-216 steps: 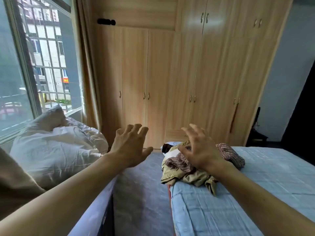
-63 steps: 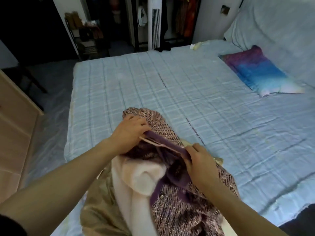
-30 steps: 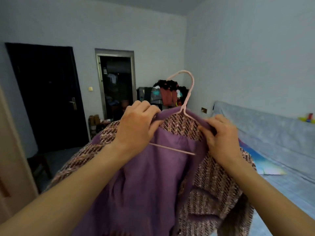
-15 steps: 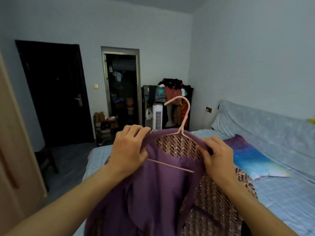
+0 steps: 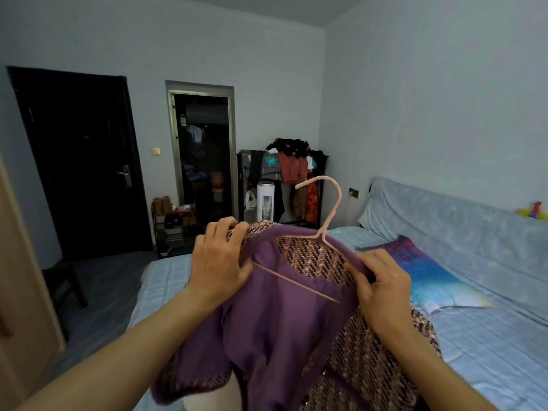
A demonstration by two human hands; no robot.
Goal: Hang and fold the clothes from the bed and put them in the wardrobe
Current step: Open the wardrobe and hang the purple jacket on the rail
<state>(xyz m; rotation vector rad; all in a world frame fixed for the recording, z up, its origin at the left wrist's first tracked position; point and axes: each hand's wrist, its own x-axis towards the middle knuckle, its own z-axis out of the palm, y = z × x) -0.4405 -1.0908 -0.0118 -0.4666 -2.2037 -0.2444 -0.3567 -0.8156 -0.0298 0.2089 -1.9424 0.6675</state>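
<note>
Both hands pinch the jacket's shoulders — left hand at one end of the pink hanger, right hand at the other, likely seating it square. The tweed jacket hangs just above the bed, purple lining out. Its hem is cut off below — the hanger's tips hide inside. Wardrobe barely visible.

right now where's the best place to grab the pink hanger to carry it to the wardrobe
Probably the neck just below the hook of the pink hanger, coming from above. It stands clear of the tweed jacket, while both shoulders are buried under cloth, pinched by the left hand and right hand.
</note>
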